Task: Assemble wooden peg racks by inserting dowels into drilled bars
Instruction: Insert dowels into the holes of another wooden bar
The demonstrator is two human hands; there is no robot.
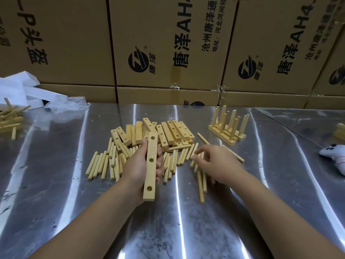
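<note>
you are gripping a bar [150, 165] in your left hand [141, 165], fingers curled round its middle. its three holes are facing up and its near end is hanging past your palm above the table [56, 184]. your right hand [216, 161] is reaching over the loose dowels [104, 165], thumb and forefinger bending toward each other just above them. i cannot tell whether they are already pinching one.

the risk i am seeing: the dowels are lying against one another, so you are likely dragging up two at once, or flicking the neighbours into a roll across the slick metal. the bar is also tilting away from you, so a dowel coming in at a slant is probably jamming at the hole's lip instead of seating. the pile of bars [168, 131] behind is stacking loosely, and a nudge from your left knuckles is risking a slide toward the finished racks [227, 128].
</note>
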